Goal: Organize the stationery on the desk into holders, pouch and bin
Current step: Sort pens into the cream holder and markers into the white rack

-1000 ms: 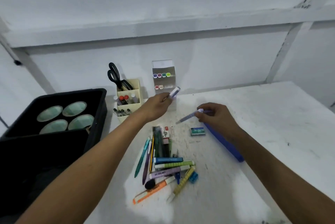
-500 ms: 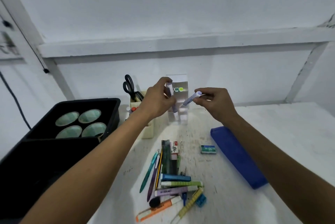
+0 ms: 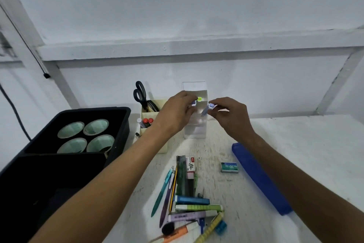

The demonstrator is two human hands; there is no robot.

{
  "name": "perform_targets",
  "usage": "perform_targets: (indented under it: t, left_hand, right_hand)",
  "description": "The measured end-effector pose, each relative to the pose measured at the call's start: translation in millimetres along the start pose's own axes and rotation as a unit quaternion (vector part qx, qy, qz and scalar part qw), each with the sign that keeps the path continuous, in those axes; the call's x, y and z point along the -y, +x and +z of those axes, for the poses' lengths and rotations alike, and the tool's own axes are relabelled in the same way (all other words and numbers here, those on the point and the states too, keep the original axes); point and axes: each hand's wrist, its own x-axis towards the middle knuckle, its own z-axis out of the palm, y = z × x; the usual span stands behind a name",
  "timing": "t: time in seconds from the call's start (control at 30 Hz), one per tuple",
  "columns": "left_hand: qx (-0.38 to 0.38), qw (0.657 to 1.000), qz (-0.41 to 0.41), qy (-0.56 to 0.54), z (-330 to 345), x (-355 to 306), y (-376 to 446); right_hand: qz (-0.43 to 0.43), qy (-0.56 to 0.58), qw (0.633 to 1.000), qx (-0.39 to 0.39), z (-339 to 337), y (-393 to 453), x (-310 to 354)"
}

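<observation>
A clear tiered marker holder (image 3: 195, 124) stands at the back of the desk. My left hand (image 3: 175, 112) pinches a purple-capped marker (image 3: 193, 103) at the holder's top row, beside a green-capped one (image 3: 199, 99). My right hand (image 3: 230, 116) pinches a second purple marker (image 3: 207, 109), tilted, just right of the holder's front. A pile of pens, highlighters and pencils (image 3: 189, 201) lies near the desk's front. A blue pouch (image 3: 258, 175) lies to the right.
A cream pen holder (image 3: 151, 113) with scissors (image 3: 141, 95) and markers stands left of the clear holder. A black bin (image 3: 78, 130) with round cups fills the left. Two small staple boxes (image 3: 229, 167) (image 3: 190, 165) lie on the white desk (image 3: 305, 144).
Both hands rose from the desk to the clear holder, each carrying a purple marker. The left one now sits at the top row; the right has closed in beside it.
</observation>
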Motion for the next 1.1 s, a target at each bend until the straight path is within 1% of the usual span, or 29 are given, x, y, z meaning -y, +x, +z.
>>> perform_targets:
  t: [0.1, 0.2, 0.33, 0.53, 0.67, 0.87, 0.97, 1.1]
  left_hand:
    - [-0.003, 1.000, -0.002, 0.004, 2.3, 2.2, 0.3]
    - [-0.001, 1.000, 0.001, 0.012, 4.5, 6.1, 1.3]
    - [0.010, 0.999, 0.014, 0.033, 10.1, 10.2, 2.6]
    - [0.040, 0.998, -0.007, 0.055, 20.1, 14.3, 3.4]
    - [0.043, 0.997, -0.024, 0.058, 22.3, 14.9, 6.3]
    - [0.067, 0.995, -0.018, 0.074, 29.7, 20.7, 13.8]
    - [0.076, 0.993, -0.024, 0.086, 35.9, 22.6, 14.7]
    - [0.068, 0.992, -0.046, 0.099, 42.0, 23.9, 12.9]
  right_hand:
    - [0.004, 0.001, 1.000, -0.004, -0.9, 0.0, 3.8]
    - [-0.012, -0.008, 1.000, 0.002, -1.0, -0.8, 6.8]
    - [-0.007, -0.024, 1.000, 0.007, 6.8, -2.3, -0.7]
    - [0.047, -0.029, 0.998, 0.029, 20.8, -2.5, -13.5]
    - [0.061, -0.018, 0.997, 0.040, 28.7, 1.3, -17.3]
    - [0.056, -0.051, 0.995, 0.068, 36.1, 7.6, -27.0]
    - [0.051, -0.076, 0.991, 0.098, 37.7, 7.7, -29.4]
    - [0.042, -0.114, 0.986, 0.116, 42.2, 10.4, -32.2]
